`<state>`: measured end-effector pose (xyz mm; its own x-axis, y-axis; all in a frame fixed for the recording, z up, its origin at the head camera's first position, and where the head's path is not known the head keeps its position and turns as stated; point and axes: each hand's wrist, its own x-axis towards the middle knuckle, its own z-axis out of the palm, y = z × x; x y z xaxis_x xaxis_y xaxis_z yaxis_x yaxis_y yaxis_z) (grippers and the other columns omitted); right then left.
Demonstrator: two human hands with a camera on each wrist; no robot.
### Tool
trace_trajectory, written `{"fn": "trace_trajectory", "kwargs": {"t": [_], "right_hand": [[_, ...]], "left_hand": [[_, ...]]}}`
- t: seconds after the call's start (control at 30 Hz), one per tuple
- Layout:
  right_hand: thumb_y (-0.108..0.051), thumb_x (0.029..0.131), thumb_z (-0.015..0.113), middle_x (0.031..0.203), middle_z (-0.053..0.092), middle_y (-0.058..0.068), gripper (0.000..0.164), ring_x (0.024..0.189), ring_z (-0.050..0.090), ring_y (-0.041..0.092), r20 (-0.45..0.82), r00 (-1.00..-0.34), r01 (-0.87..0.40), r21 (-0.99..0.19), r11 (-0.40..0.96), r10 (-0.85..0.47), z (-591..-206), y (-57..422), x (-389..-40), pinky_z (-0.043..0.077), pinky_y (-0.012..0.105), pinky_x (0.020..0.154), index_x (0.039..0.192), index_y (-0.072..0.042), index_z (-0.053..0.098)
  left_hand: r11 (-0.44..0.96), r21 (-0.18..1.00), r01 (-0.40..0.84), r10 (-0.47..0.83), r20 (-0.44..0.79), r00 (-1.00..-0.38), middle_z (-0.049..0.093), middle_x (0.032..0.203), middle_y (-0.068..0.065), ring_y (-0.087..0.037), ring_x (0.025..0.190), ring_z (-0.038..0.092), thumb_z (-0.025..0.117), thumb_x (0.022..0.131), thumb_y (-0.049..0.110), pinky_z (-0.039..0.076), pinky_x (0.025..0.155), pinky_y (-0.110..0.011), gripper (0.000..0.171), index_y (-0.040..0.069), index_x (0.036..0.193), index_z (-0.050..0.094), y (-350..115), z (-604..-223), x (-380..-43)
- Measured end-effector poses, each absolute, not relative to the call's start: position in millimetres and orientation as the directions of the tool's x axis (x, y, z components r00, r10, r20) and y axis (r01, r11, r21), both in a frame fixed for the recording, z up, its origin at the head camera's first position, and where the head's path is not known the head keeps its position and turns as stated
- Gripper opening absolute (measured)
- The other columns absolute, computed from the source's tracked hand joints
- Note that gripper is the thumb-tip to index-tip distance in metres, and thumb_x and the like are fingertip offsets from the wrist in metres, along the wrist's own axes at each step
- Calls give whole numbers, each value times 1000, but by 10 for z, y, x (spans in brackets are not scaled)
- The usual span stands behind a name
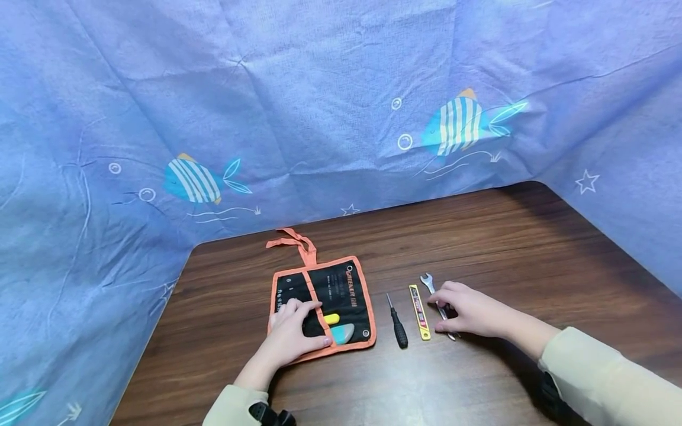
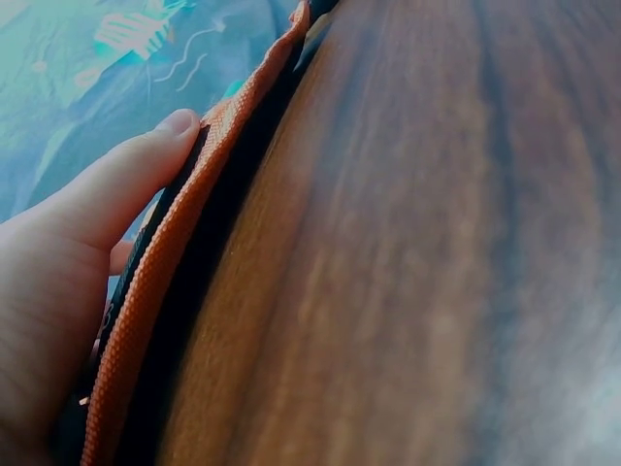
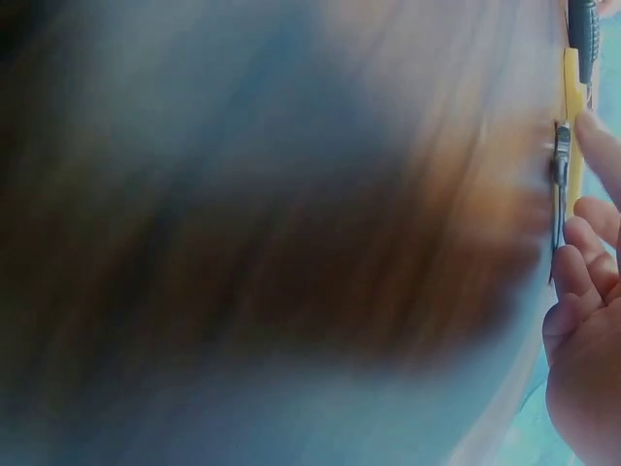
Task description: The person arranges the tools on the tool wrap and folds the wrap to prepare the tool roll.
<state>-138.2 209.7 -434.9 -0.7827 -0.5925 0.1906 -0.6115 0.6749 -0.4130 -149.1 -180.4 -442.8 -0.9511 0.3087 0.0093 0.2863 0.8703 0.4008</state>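
Note:
A black tool pouch (image 1: 341, 284) with orange edging lies flat in the head view. My left hand (image 1: 292, 332) rests on its left half, fingers spread, thumb at the orange strip beside a teal-and-grey handle (image 1: 343, 333). A yellow handle end (image 1: 331, 319) also shows from behind that strip. In the left wrist view the thumb (image 2: 160, 155) presses the pouch's orange edge (image 2: 160, 262). My right hand (image 1: 471, 309) arches over a steel open-end wrench (image 1: 427, 281), covering its middle. Its thumb and index fingertip reach beside a slim yellow case (image 1: 419, 312) with a printed label.
A screwdriver (image 1: 398, 327) with a black handle lies between the pouch and the yellow case. Orange ties (image 1: 298, 241) trail from the pouch's far edge over the brown wood table (image 1: 479, 231). A blue cloth (image 1: 319, 118) with fish prints hangs behind and at the sides.

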Motion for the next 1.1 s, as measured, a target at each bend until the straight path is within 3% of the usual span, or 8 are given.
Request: {"fn": "trace_trajectory", "kwargs": {"t": [0.23,0.47,0.7,0.83,1.1], "right_hand": [[-38,75,77,92,50,-10,46,82,48,5,163,-803,-576,-458,677,-573,-4341,2230,-1324,43,28,71,109,-10,63],[-45,78,72,92,50,-11,49,84,49,6,112,-815,-549,-465,694,-569,-4332,2345,-1300,44,29,72,111,-11,62],[-42,76,75,90,49,-11,50,82,47,4,131,-813,-556,-463,690,-567,-4357,2328,-1318,42,28,70,111,-8,62],[-32,76,76,85,47,-11,46,76,44,2,151,-816,-558,-457,693,-557,-4361,2287,-1330,40,25,65,109,-4,61],[-21,79,73,74,47,-12,43,67,43,-1,72,-865,-466,-482,742,-497,-4279,2226,-1326,40,26,62,111,3,58]], "left_hand": [[868,405,288,315,0,-949,48,106,4,-18,100,41,67,63,72,28,83,-45,78,26,125,57,-1814,-4421,-1492],[864,410,292,321,-2,-947,49,107,4,-18,102,41,67,63,73,29,83,-45,79,27,126,57,-1823,-4429,-1496],[862,414,293,322,-2,-947,49,107,5,-18,101,41,66,63,74,28,82,-44,79,27,126,57,-1827,-4442,-1508],[859,422,291,324,-7,-946,49,106,4,-18,102,41,67,63,73,28,83,-45,79,27,126,56,-1831,-4439,-1512],[859,418,296,327,-1,-945,49,105,5,-18,100,41,68,62,72,29,82,-44,79,28,126,57,-1831,-4436,-1522]]}}
